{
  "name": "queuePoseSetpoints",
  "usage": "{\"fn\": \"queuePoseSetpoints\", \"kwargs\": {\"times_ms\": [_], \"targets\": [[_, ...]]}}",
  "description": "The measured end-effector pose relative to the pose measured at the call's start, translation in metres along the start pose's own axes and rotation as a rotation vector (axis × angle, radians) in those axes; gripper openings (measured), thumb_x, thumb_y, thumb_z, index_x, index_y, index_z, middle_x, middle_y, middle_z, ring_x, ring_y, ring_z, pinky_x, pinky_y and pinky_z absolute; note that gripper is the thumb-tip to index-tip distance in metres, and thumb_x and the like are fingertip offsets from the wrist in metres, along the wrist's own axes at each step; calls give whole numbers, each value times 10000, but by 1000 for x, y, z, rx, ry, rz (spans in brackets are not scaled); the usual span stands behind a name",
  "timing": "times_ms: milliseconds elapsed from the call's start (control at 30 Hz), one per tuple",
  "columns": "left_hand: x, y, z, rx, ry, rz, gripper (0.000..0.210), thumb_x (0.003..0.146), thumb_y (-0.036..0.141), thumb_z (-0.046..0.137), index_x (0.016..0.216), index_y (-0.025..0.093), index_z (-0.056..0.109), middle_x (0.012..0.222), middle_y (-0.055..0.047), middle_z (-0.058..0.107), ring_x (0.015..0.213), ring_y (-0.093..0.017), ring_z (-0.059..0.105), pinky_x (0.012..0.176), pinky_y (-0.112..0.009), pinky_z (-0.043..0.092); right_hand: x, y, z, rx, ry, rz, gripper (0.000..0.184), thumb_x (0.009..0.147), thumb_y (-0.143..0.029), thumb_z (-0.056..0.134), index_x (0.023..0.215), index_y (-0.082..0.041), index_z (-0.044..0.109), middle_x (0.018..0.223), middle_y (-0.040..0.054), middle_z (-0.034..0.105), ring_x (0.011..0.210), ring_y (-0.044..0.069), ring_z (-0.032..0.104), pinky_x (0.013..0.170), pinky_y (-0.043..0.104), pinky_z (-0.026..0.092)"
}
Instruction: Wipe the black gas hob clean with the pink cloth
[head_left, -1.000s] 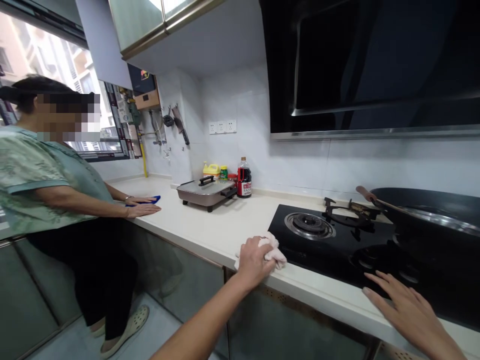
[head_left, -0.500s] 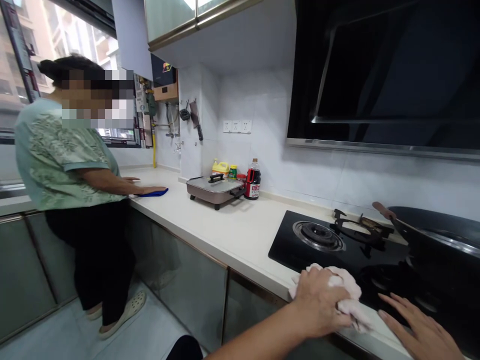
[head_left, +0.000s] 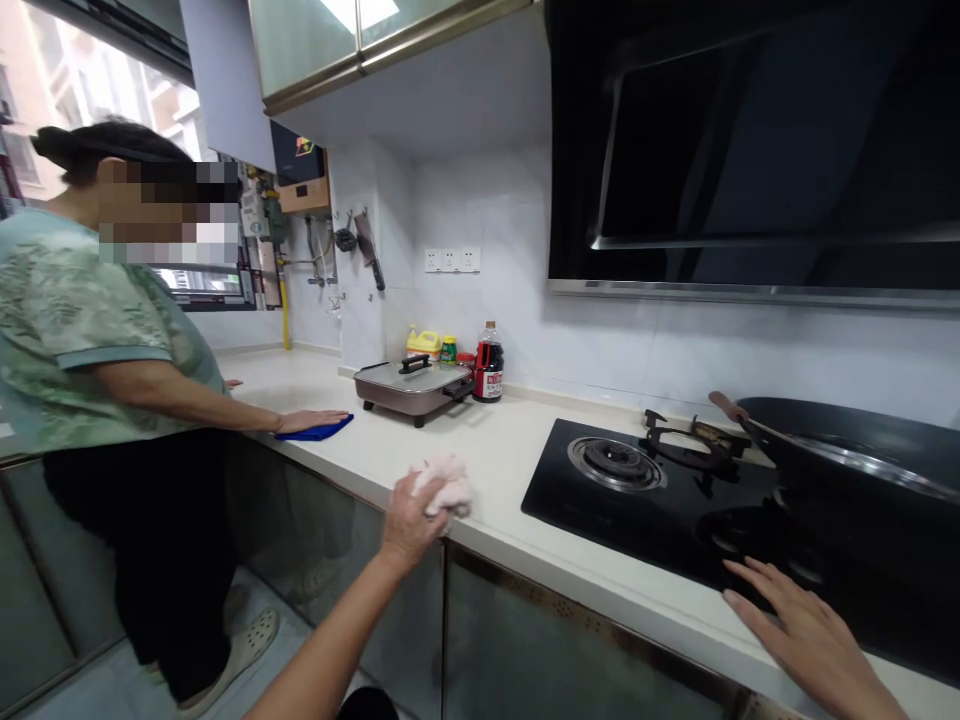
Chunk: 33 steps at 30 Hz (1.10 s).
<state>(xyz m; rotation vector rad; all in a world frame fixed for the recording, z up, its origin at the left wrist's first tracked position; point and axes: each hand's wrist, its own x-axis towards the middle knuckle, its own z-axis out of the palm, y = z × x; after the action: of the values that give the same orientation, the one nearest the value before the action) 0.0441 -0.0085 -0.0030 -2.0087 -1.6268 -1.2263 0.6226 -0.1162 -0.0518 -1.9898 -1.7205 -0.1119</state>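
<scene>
My left hand (head_left: 412,520) is closed around a crumpled, pale pink cloth (head_left: 444,485) at the front edge of the white countertop (head_left: 480,440), left of the stove. My right hand (head_left: 795,620) lies with fingers spread at the front edge of the black gas stove (head_left: 559,500) and holds nothing. Behind it, a large black wok (head_left: 840,490) with a brown handle sits on the right side of the stove. The left burner (head_left: 615,463) is bare, and a loose-looking black pan support (head_left: 694,445) stands behind it.
At left a person (head_left: 112,300) presses a blue cloth (head_left: 319,430) on the counter. A lidded electric pan (head_left: 412,385) stands near the wall, beside a dark sauce bottle (head_left: 489,365) and a yellow jug (head_left: 424,344). A cleaver (head_left: 367,250) hangs behind. The range hood (head_left: 750,170) overhangs the stove.
My left hand has swept the pink cloth left along the counter edge, away from the stove. My right hand stays near the stove front. The other person's blue cloth has slid right along the counter.
</scene>
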Motion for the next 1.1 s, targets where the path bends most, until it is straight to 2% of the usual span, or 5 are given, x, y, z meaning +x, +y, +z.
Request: {"fn": "queuePoseSetpoints", "kwargs": {"times_ms": [133,267,400,767,1100], "targets": [[11,-36,2,35,163,-133,351,823,326,611,1136,278,762,1247,-111,616,1276,-343,529,1123,-481,449,-3,-12,-6,-7,-17,7,711,928,-756,350,1431,-334,620,1586,47,514,1537,329,361,1260,623,256],[2,-16,19,21,316,-302,319,859,330,592,1134,252,734,1275,-118,555,1298,-365,480,1144,-547,416,-4,-15,-7,-17,-3,6,712,932,-750,342,1429,-323,621,1577,59,523,1530,338,369,1253,623,269],[-32,31,43,-49,361,-375,351,869,271,596,1194,193,701,1378,-156,461,1338,-395,443,1135,-580,422,-3,-10,-3,-22,1,7,725,928,-759,345,1439,-321,615,1578,65,521,1531,338,367,1257,625,256],[-142,202,99,-226,306,279,617,733,235,807,1303,419,660,1501,-111,428,1406,-413,402,1080,-621,480,-4,-2,-4,-50,-13,-16,727,942,-756,339,1462,-317,595,1593,61,503,1545,330,343,1257,623,252],[-77,90,53,-138,257,589,443,819,248,758,1240,344,657,1417,-122,496,1311,-331,504,1063,-546,469,-7,-7,-9,-42,-26,-19,716,959,-752,318,1468,-326,587,1600,53,495,1548,319,338,1258,620,254]]}}
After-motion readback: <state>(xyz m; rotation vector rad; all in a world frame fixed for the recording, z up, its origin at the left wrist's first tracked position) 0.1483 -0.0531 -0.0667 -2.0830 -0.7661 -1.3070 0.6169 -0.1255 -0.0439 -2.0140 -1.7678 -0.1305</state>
